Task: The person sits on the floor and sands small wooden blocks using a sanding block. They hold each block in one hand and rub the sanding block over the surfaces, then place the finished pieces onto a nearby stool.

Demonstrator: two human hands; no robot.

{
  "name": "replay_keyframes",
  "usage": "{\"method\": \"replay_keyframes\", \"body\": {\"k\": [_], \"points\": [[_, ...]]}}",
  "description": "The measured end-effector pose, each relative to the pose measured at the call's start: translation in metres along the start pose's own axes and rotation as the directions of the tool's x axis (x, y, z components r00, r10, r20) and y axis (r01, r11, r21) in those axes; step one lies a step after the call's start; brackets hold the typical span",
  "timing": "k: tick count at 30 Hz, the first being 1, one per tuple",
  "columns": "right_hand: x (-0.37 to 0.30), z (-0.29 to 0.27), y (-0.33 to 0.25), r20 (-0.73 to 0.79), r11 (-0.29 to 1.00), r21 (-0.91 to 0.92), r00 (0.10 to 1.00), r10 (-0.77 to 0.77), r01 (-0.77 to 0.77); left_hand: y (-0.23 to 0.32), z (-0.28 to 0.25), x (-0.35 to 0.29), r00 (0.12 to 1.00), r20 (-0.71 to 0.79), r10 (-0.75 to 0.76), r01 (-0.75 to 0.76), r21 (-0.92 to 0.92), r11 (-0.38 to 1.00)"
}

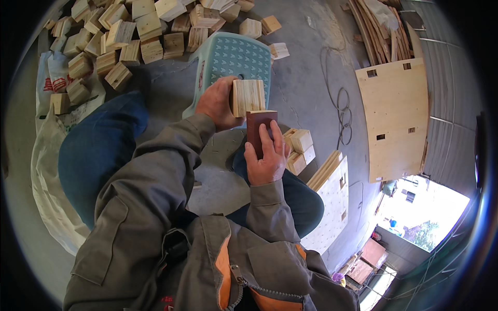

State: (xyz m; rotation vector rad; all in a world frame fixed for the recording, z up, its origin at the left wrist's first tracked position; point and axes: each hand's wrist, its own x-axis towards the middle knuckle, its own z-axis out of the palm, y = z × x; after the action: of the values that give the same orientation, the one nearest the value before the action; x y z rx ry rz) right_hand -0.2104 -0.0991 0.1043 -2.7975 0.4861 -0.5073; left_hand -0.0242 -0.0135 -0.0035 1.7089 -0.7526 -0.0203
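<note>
In my left hand (215, 103) is a squared block of layered wood (248, 98), gripped from its left side above the near part of a pale green plastic stool (239, 54). Its striped, layered face is turned up toward me. My right hand (267, 161) holds a flat, reddish-brown sanding block (253, 129), thumb at one edge and fingers laid over its face. The top end of the sanding block meets or overlaps the near edge of the wood; whether they touch, I cannot tell. The far side of each grip is hidden.
Many similar wood blocks (150, 25) lie heaped at the far left, some on a white sack (49, 114). A few blocks (301, 141) stand beside my right knee. Plywood panels (397, 103), a panel with holes (332, 207) and a cable (342, 114) lie to the right.
</note>
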Motion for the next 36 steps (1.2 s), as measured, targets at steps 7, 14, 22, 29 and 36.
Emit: {"method": "replay_keyframes", "body": {"k": [7, 14, 22, 29, 36], "points": [[0.080, 0.038, 0.017, -0.089, 0.999, -0.009, 0.995, -0.052, 0.051, -0.001, 0.000, -0.001, 1.000, 0.002, -0.025, 0.025, -0.010, 1.000], [0.175, 0.062, 0.013, 0.000, 0.984, -0.124, 0.991, 0.132, -0.131, 0.008, -0.003, 0.000, 0.998, 0.035, -0.059, 0.057, 0.030, 0.998], [0.082, 0.029, 0.016, -0.005, 1.000, -0.004, 1.000, -0.008, 0.008, 0.002, 0.000, 0.000, 0.999, 0.013, -0.040, 0.040, 0.011, 0.999], [0.002, 0.004, -0.002, 0.025, 0.994, 0.096, 0.999, -0.046, 0.044, -0.004, 0.002, -0.001, 1.000, -0.004, 0.002, -0.002, -0.013, 1.000], [0.086, 0.042, -0.010, -0.033, 0.992, 0.047, 0.993, -0.112, 0.113, -0.021, 0.009, -0.004, 1.000, -0.010, -0.010, 0.010, 0.023, 1.000]]}}
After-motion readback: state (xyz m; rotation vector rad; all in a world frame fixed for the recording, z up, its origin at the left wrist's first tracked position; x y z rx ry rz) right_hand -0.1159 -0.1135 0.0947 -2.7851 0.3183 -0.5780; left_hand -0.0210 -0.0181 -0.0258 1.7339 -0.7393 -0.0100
